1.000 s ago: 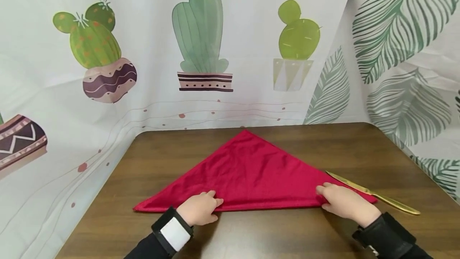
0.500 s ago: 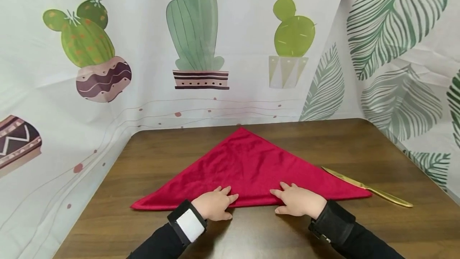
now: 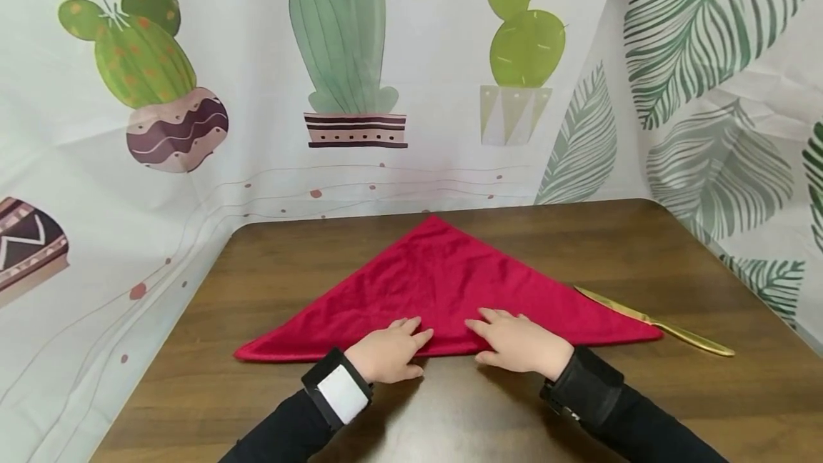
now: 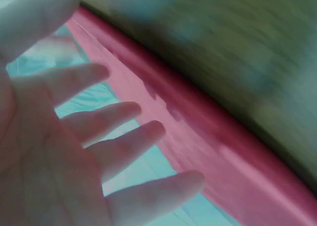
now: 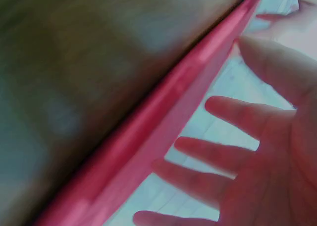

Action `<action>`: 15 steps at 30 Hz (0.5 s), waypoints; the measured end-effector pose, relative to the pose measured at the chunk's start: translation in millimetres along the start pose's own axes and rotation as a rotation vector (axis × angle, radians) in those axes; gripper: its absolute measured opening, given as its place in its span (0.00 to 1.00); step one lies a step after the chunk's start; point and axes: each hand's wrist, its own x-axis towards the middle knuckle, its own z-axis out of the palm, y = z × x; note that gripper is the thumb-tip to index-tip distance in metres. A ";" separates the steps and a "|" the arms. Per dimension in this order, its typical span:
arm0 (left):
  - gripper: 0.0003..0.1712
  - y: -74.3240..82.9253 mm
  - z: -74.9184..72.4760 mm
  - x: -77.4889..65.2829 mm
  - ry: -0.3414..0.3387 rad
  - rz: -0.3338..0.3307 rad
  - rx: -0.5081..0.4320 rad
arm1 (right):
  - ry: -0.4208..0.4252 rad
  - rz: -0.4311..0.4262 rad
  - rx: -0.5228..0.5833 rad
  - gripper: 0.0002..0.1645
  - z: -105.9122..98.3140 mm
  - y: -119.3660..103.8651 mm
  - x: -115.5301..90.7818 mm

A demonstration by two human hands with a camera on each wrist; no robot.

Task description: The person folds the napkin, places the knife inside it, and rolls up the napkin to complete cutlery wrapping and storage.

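A red cloth napkin (image 3: 444, 284), folded into a triangle, lies on the wooden table with its point toward the wall and its long folded edge toward me. Over the middle of that near edge is my left hand (image 3: 388, 351), its fingers spread and straight. My right hand (image 3: 522, 344) lies a little to the right of it, fingers also spread. Both wrist views show the palms facing the napkin's folded edge (image 4: 163, 82) with nothing held; whether the fingertips touch the cloth I cannot tell. A gold table knife (image 3: 652, 320) lies by the napkin's right corner.
The brown wooden table (image 3: 270, 263) has rounded far corners. Behind it hangs a white cloth backdrop (image 3: 444, 106) printed with cacti and leaves. The knife's blade borders the napkin's right slope, its handle pointing to the right.
My right hand has left the napkin's right part and come in toward the middle, its fingers spreading. My left hand has shifted slightly right. The napkin and knife lie as before.
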 end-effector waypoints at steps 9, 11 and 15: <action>0.43 21.7 6.1 3.2 -0.108 0.030 0.080 | -0.183 -0.012 -0.135 0.43 5.2 -38.7 21.0; 0.47 19.9 11.1 -0.6 -0.115 -0.014 0.044 | -0.209 0.001 -0.126 0.45 6.4 -36.9 17.7; 0.51 6.0 20.7 -17.0 -0.103 -0.058 -0.012 | -0.215 -0.001 -0.062 0.47 11.5 -22.4 2.5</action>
